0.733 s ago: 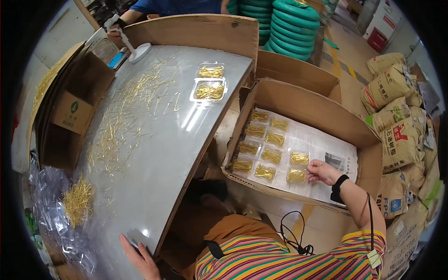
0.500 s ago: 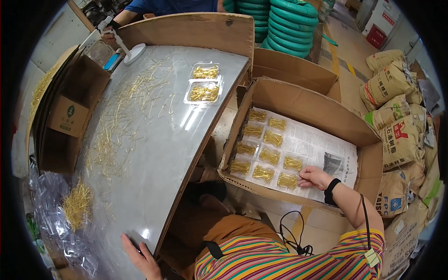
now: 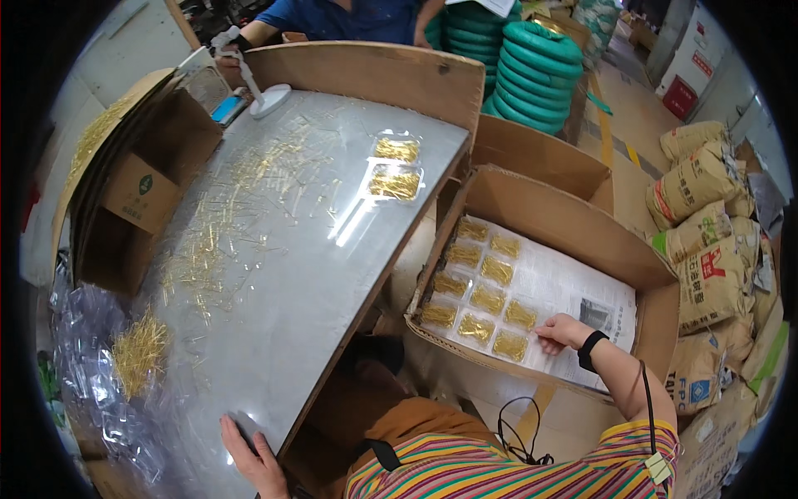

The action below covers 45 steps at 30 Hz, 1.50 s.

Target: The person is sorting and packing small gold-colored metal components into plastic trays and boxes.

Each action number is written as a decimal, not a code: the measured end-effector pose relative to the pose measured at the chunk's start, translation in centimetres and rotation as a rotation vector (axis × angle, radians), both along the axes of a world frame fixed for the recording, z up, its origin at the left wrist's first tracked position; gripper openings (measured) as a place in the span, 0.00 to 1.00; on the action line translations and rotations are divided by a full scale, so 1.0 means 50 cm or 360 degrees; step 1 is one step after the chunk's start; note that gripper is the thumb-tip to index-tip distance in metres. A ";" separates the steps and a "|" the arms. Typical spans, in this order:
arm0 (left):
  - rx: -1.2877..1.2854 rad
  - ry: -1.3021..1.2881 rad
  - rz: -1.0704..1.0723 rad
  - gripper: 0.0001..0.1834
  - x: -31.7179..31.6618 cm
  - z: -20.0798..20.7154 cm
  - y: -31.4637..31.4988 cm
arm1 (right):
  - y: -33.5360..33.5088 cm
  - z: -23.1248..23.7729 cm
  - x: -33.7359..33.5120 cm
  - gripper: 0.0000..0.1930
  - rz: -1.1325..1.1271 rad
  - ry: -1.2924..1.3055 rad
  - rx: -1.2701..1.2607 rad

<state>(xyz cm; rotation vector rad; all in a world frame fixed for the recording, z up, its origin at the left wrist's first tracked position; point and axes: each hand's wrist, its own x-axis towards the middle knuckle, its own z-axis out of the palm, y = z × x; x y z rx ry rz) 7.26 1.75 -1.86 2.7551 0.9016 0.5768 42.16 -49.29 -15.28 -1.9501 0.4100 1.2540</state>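
My right hand (image 3: pixel 563 333) reaches into an open cardboard box (image 3: pixel 582 200). Its fingers are bent and pressed together beside the right edge of a clear plastic tray of gold-coloured pins (image 3: pixel 521 314); whether they grip the edge or anything else is hidden. Several such trays lie in rows on newspaper (image 3: pixel 553 268) in the box. Flat on the near edge of the grey table (image 3: pixel 307 291) rests my left hand (image 3: pixel 252 456), fingers outstretched, holding nothing. Two filled trays (image 3: pixel 395 170) lie at the table's far right. Loose gold pins (image 3: pixel 199 258) are scattered over its left half.
A heap of pins (image 3: pixel 140 353) sits by crumpled clear plastic (image 3: pixel 116 424). An upright cardboard box (image 3: pixel 133 200) borders the table's left. Across the table, another person's hand (image 3: pixel 226 56) touches a white stand (image 3: pixel 268 100). Green coiled hose (image 3: pixel 536 79) and sacks (image 3: pixel 706 274) stand beyond.
The whole view has shifted, so the table and box appear farther right and the box lower. Both hands keep nearly the same places against the trays and the table.
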 end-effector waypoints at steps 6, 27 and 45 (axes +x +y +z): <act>0.0035 -0.0060 -0.0037 0.28 0.017 0.011 -0.011 | 0.134 0.179 0.128 0.10 -0.0175 -0.0757 0.0640; 0.0157 -0.0109 -0.0032 0.28 0.024 0.004 -0.013 | 0.524 0.338 0.394 0.08 0.0061 -0.0674 0.0731; 0.0120 -0.0096 -0.0040 0.24 0.023 0.004 -0.015 | -0.051 0.079 0.197 0.08 -0.0436 -0.0570 0.0691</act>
